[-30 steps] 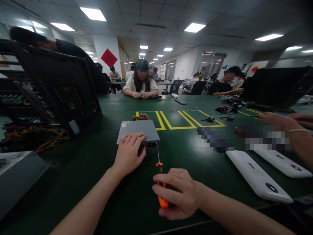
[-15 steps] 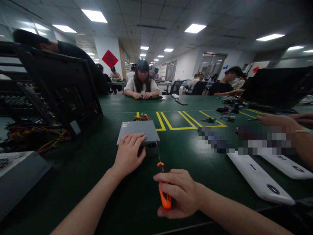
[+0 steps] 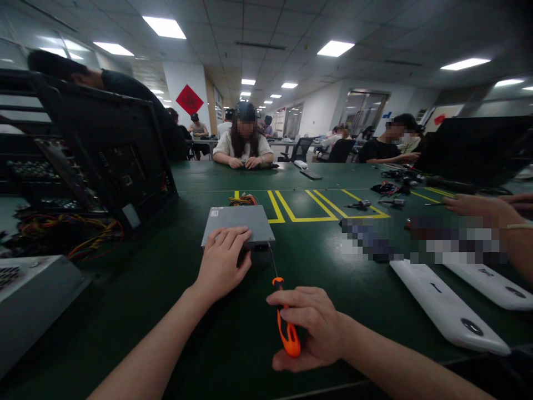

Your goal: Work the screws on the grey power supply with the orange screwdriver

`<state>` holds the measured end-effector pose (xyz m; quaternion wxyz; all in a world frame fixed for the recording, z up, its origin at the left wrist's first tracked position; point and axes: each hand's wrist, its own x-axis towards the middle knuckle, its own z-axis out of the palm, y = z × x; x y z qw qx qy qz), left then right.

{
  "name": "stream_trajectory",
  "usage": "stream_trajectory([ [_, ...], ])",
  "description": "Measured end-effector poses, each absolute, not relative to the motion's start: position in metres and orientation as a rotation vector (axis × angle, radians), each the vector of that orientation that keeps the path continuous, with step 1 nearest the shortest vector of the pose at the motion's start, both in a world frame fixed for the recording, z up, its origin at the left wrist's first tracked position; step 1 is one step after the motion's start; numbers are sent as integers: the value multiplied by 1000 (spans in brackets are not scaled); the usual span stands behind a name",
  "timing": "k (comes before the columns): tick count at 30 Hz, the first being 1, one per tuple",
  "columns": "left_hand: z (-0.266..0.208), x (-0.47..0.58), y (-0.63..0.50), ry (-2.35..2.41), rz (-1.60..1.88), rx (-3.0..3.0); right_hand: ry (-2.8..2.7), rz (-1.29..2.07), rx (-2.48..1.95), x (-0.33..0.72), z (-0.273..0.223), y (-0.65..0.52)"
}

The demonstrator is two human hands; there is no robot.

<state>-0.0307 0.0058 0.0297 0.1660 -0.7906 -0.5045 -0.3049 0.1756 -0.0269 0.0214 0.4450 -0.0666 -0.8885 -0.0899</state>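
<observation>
A grey metal computer power supply (image 3: 239,218) lies on the green table in front of me, its bundle of coloured cables (image 3: 245,200) behind it. My left hand (image 3: 225,255) grips its near side, fingers over the top and thumb down at the front face. In my right hand (image 3: 310,328) is an orange and black screwdriver (image 3: 293,343), held by the handle between thumb and fingers. The thin shaft slants up to the power supply's near right corner. Where the tip meets the casing is too small to make out.
At left stand an open black computer case (image 3: 141,155) with loose wires and another metal box (image 3: 37,294). White panels (image 3: 441,300) lie at right, near another person's hand (image 3: 478,214). A person (image 3: 244,141) sits across the green table (image 3: 200,186).
The view has shifted slightly, moving everything a little to the right. The screwdriver's handle is tilted and turned a bit differently in my right hand. My left hand keeps its hold.
</observation>
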Motion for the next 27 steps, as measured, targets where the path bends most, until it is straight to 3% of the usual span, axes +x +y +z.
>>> stream_trajectory([
  [27,29,-31,6,-1438,-865,-2255,-2241,-230,-123,176,22,-27],
])
